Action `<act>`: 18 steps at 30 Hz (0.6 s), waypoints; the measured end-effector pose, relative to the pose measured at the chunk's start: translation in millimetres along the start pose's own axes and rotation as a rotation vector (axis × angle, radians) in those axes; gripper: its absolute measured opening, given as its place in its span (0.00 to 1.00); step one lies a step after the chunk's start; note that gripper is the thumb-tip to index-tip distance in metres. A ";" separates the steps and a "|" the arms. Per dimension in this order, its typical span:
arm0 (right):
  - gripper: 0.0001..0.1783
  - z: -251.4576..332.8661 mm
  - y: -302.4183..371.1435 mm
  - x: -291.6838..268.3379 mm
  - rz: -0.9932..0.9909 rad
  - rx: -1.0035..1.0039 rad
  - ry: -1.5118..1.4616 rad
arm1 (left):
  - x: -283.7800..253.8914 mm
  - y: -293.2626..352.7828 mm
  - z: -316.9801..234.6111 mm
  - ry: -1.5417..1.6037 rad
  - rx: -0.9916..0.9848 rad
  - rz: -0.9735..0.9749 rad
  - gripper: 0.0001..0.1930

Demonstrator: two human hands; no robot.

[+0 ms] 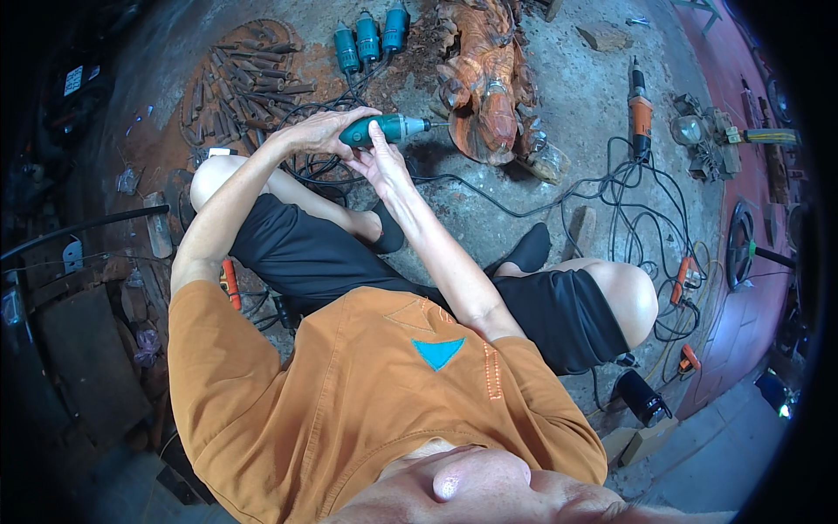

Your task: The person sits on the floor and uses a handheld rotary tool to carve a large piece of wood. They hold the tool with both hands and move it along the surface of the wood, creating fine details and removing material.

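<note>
I sit on the floor with both hands on a teal rotary grinder (393,128). My left hand (316,131) wraps its rear end from above. My right hand (377,159) grips the body from below, fingers curled up around it. The tool's thin bit points right and reaches the reddish-brown wood carving (489,96), which stands on the concrete floor just beyond my hands. A black cable runs from the grinder down past my knees.
Three more teal grinders (368,37) lie at the top. Several chisels (249,83) fan out at upper left. An orange power tool (640,109), tangled black cables (637,201), a wood block (604,37) and small orange tools (683,279) lie to the right.
</note>
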State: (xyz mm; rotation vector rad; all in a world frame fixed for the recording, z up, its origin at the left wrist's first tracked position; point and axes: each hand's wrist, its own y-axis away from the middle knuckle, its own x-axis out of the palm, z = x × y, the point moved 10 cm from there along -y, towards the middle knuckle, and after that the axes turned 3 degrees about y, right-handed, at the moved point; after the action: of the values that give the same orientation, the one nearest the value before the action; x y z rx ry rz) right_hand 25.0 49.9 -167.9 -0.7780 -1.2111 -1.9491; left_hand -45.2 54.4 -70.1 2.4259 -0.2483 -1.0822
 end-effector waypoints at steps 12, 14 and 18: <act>0.40 10.2 -12.8 -8.8 0.029 0.003 0.061 | -3.3 -8.6 -0.6 -0.053 0.019 -0.072 0.49; 0.39 12.7 -14.8 -11.3 0.028 0.000 0.067 | -3.7 -11.2 -0.3 -0.059 0.021 -0.081 0.49; 0.39 17.0 -18.1 -11.7 0.054 0.010 0.072 | -3.1 -16.0 1.5 -0.051 0.012 -0.083 0.48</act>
State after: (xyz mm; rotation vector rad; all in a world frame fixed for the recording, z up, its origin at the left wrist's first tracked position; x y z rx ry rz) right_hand 19.1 74.1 -179.4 -0.7215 -1.1445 -1.9102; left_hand -48.7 68.9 -76.7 2.4407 -0.1728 -1.1827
